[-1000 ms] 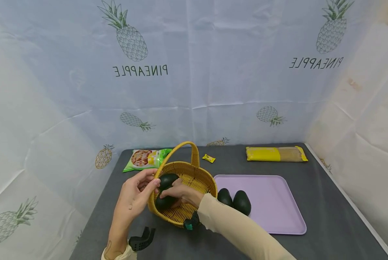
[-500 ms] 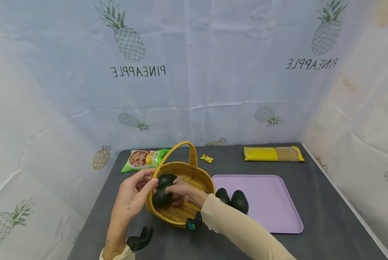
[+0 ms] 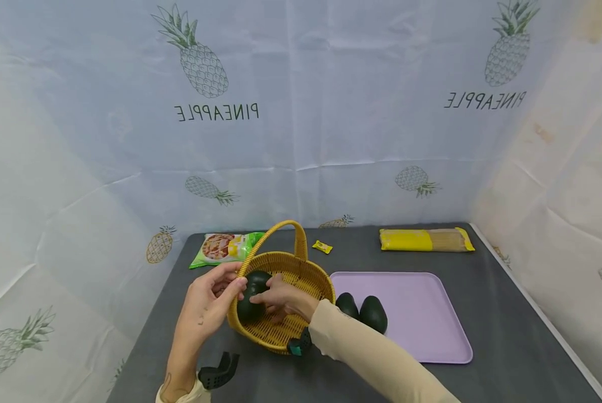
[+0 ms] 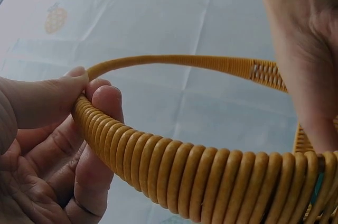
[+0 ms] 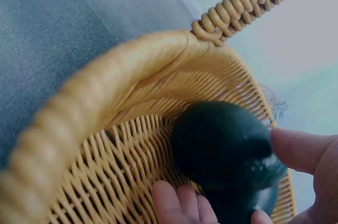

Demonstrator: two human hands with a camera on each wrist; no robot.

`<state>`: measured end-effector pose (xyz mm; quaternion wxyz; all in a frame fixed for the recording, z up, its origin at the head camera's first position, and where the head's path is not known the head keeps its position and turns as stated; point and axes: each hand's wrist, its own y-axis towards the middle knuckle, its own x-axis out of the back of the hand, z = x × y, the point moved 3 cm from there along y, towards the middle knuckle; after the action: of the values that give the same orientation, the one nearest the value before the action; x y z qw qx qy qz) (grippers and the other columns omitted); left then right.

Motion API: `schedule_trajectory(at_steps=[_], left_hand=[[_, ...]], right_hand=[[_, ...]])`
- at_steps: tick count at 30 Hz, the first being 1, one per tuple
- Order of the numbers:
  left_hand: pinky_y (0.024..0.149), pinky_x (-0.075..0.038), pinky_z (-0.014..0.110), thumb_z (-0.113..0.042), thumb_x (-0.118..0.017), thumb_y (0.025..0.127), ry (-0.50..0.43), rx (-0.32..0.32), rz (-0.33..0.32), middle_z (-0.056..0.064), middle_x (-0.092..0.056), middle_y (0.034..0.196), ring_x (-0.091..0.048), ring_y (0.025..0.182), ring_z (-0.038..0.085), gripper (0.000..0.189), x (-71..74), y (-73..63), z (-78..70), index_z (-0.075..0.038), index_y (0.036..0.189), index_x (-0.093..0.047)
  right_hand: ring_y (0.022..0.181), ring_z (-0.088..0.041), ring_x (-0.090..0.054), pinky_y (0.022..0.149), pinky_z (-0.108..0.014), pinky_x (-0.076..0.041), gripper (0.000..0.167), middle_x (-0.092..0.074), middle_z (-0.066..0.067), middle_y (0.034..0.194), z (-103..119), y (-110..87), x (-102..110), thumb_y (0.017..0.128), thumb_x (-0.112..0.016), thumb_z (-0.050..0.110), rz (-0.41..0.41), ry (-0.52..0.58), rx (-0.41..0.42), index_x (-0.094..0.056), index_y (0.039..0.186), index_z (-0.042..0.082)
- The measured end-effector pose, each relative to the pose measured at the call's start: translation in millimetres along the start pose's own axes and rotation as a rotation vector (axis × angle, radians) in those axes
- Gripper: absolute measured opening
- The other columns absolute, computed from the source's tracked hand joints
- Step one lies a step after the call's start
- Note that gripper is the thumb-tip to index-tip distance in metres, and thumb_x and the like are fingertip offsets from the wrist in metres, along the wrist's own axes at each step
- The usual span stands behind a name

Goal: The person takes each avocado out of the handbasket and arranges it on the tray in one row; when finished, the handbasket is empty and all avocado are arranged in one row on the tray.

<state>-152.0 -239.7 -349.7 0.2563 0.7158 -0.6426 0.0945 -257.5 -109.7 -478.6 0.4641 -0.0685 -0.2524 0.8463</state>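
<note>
A yellow woven basket [image 3: 280, 336] stands on the dark table in the head view. My left hand [image 3: 207, 305] grips the left side of its arched handle [image 4: 174, 168], thumb over the cane and fingers behind, as the left wrist view shows. Inside the basket, at its left, two dark green avocados lie against each other: the far avocado [image 3: 257, 279] and the near avocado [image 3: 250, 309]. My right hand [image 3: 283, 296] reaches into the basket and holds an avocado [image 5: 222, 139], with the thumb against its side and fingertips low beside it. The fingers partly cover both fruits.
Right of the basket lies a lilac tray [image 3: 421, 313] with two more avocados [image 3: 373, 314] at its left edge. Along the back are a green food packet [image 3: 222, 248], a small yellow wrapped sweet [image 3: 322, 247] and a yellow pack of noodles [image 3: 427, 239]. A pineapple-print cloth hangs behind.
My right hand drew back slightly from the avocados, then moved left onto them again. The two fruits in the basket have shifted closer together. My left hand keeps its hold on the handle.
</note>
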Motion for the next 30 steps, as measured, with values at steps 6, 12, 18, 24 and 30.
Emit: schedule_trajectory(at_steps=[6, 12, 18, 24, 30], left_hand=[[0.064, -0.055, 0.025, -0.015, -0.068, 0.099, 0.011, -0.008, -0.005, 0.008, -0.071, 0.097, -0.067, 0.073, 0.006, 0.033, 0.8, 0.1, -0.5, -0.004, 0.129, -0.066], [0.064, -0.056, 0.025, -0.015, -0.068, 0.098, 0.002, -0.005, 0.006, 0.009, -0.07, 0.097, -0.069, 0.074, 0.012, 0.032, -0.3, 0.9, -0.8, -0.004, 0.129, -0.066], [0.065, -0.057, 0.025, -0.013, -0.068, 0.098, -0.009, 0.007, 0.002, 0.009, -0.07, 0.097, -0.069, 0.075, 0.014, 0.033, -0.5, 0.6, -0.7, -0.004, 0.129, -0.066], [0.064, -0.056, 0.026, -0.014, -0.068, 0.098, -0.009, -0.009, -0.001, 0.009, -0.07, 0.097, -0.069, 0.074, 0.014, 0.033, -0.5, 0.7, -0.7, -0.004, 0.129, -0.066], [0.063, -0.056, 0.026, -0.015, -0.068, 0.098, -0.008, -0.018, 0.0, 0.008, -0.07, 0.096, -0.069, 0.074, 0.014, 0.032, 0.1, 0.1, 0.0, -0.004, 0.129, -0.066]], right_hand=[[0.096, -0.044, -0.067, 0.077, -0.058, -0.06, 0.101, -0.046, -0.029, 0.131, 1, 2.4, -10, 0.088, -0.081, 0.034, -0.022, -0.004, 0.015, -0.013, 0.154, -0.001], [0.097, -0.044, -0.065, 0.075, -0.056, -0.061, 0.115, -0.034, -0.031, 0.139, 0, 0.3, -18, 0.087, -0.082, 0.029, -0.052, -0.042, 0.005, 0.004, 0.158, -0.001], [0.095, -0.044, -0.065, 0.076, -0.055, -0.061, 0.116, -0.032, -0.032, 0.14, 1, -1.7, -19, 0.087, -0.082, 0.03, -0.057, -0.041, -0.005, 0.005, 0.158, 0.001], [0.098, -0.04, -0.064, 0.077, -0.055, -0.061, 0.114, -0.034, -0.03, 0.142, 0, -0.7, -17, 0.087, -0.078, 0.032, -0.059, -0.03, -0.013, 0.006, 0.159, 0.001], [0.101, -0.038, -0.061, 0.078, -0.056, -0.06, 0.113, -0.035, -0.03, 0.139, -2, 0.3, -14, 0.085, -0.075, 0.032, -0.082, -0.017, -0.002, 0.006, 0.158, 0.001]])
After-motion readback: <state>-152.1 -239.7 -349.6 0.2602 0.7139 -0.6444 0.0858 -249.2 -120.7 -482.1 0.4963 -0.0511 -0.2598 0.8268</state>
